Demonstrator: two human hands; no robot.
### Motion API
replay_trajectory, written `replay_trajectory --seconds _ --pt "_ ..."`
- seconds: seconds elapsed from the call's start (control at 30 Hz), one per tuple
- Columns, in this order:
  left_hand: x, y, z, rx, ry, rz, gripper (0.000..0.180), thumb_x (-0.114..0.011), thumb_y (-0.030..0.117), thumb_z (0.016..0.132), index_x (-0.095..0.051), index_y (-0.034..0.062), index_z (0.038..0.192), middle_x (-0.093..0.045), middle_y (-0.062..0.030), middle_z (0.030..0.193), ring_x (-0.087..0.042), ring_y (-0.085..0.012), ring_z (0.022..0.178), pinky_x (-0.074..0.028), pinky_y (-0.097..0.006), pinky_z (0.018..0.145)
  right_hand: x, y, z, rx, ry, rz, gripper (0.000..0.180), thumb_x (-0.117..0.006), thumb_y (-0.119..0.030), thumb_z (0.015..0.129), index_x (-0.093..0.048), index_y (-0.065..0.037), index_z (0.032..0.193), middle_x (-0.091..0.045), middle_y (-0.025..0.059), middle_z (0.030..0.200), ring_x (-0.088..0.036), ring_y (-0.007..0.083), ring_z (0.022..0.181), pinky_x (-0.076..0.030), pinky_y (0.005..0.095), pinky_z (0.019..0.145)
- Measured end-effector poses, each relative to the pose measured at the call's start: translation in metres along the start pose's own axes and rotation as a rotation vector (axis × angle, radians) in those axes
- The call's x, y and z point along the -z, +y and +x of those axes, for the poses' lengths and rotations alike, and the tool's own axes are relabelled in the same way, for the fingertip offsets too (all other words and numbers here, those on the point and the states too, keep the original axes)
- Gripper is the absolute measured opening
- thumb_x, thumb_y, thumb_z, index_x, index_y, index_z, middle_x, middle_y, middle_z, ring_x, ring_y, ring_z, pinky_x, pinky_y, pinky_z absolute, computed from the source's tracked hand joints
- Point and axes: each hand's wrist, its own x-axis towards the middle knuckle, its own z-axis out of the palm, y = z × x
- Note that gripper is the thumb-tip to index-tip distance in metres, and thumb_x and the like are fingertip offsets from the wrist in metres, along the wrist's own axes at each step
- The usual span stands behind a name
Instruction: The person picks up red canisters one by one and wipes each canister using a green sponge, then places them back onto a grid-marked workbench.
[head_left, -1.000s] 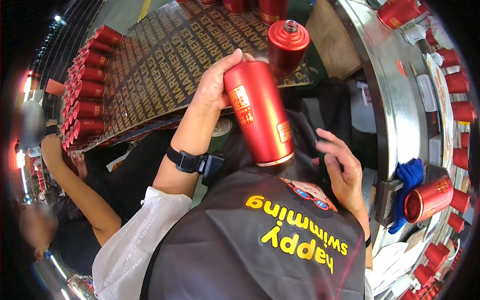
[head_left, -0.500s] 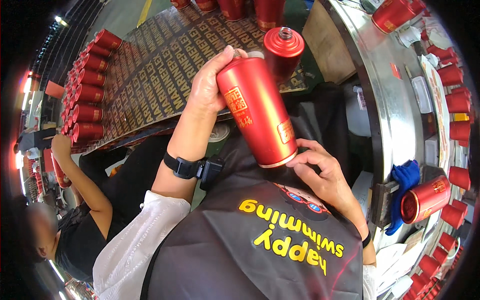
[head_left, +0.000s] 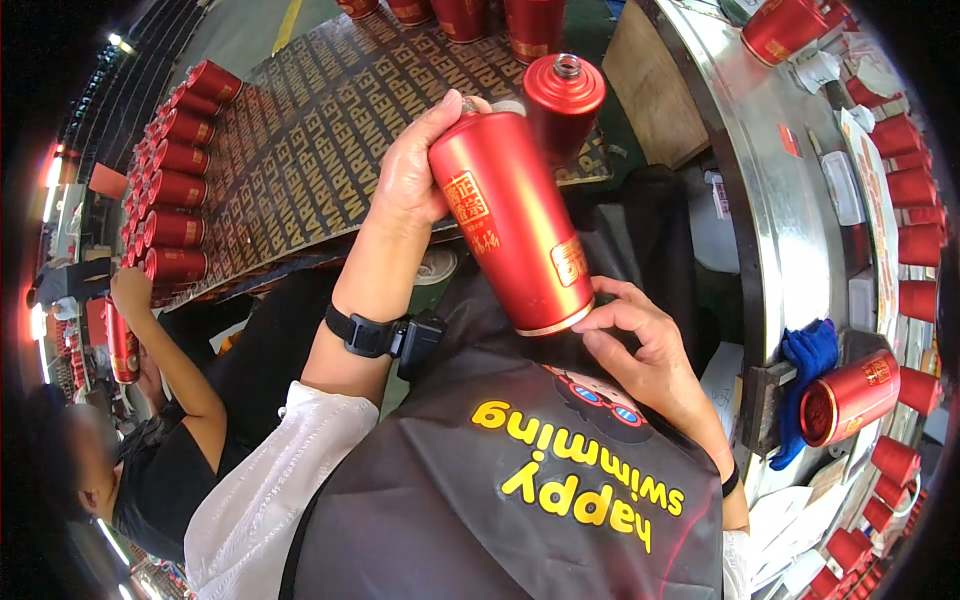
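A red bottle (head_left: 510, 235) with gold printed emblems and a gold rim at its base lies tilted in front of me, base toward my lap. My left hand (head_left: 408, 168) is wrapped round its neck end, which the fingers partly hide. At the gold base rim, the thumb and forefinger of my right hand (head_left: 650, 345) touch the edge in a loose pinch. Just beyond stands another red bottle (head_left: 565, 105), upright, with a bare glass neck.
A patterned board (head_left: 330, 130) carries several red bottles (head_left: 175, 228) along its left side. At right, a metal bench (head_left: 760, 190) holds a blue cloth (head_left: 808, 350) under a red container (head_left: 850, 398) lying on its side. At left a co-worker's hand (head_left: 130, 292) holds a red bottle.
My hands and the bottle have barely moved; the bottle looks turned slightly about its length. The co-worker's bottle at left has come more into sight. Red containers at far right have shifted.
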Motion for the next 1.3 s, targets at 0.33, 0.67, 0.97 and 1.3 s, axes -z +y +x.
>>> replay_trajectory --seconds 0.33,0.67,0.97,1.3 --pt "-0.012 0.000 -0.005 0.036 0.112 0.037 0.030 -0.060 0.028 0.090 -0.060 -0.0015 0.098 -0.065 -0.0133 0.092 -0.064 -0.0232 0.084 -0.054 -0.036 0.078 0.001 0.005 -0.002 0.019 0.011 0.001 0.022 -0.062 0.008 0.076 -0.065 -0.005 0.094 -0.061 0.0185 0.115 -0.061 0.0280 0.106 -0.049 0.0315 0.083" --pt "-0.004 -0.011 -0.003 0.210 0.038 0.018 0.027 -0.061 0.027 0.090 -0.060 0.0007 0.094 -0.066 -0.0155 0.092 -0.065 -0.0249 0.081 -0.055 -0.039 0.078 0.003 0.004 -0.007 0.313 0.028 -0.337 0.040 -0.068 0.008 0.063 -0.067 -0.009 0.100 -0.052 0.0211 0.124 -0.056 0.0372 0.107 -0.047 0.0413 0.088" --pt "0.010 -0.037 -0.004 0.308 0.167 0.032 0.027 -0.064 0.028 0.088 -0.060 0.0012 0.093 -0.067 -0.0126 0.086 -0.066 -0.0235 0.074 -0.056 -0.038 0.072 -0.001 0.002 -0.006 0.397 -0.041 -0.414 0.035 -0.076 -0.009 0.065 -0.067 -0.006 0.099 -0.054 0.0204 0.119 -0.056 0.0372 0.105 -0.048 0.0416 0.087" --pt "0.002 -0.040 -0.004 0.342 0.199 0.130 0.028 -0.055 0.025 0.093 -0.060 -0.0016 0.101 -0.067 -0.0123 0.093 -0.066 -0.0216 0.082 -0.055 -0.037 0.076 0.007 0.018 -0.017 0.345 -0.056 -0.403 0.037 -0.074 -0.005 0.064 -0.069 -0.012 0.100 -0.054 0.0185 0.121 -0.055 0.0372 0.107 -0.047 0.0418 0.090"
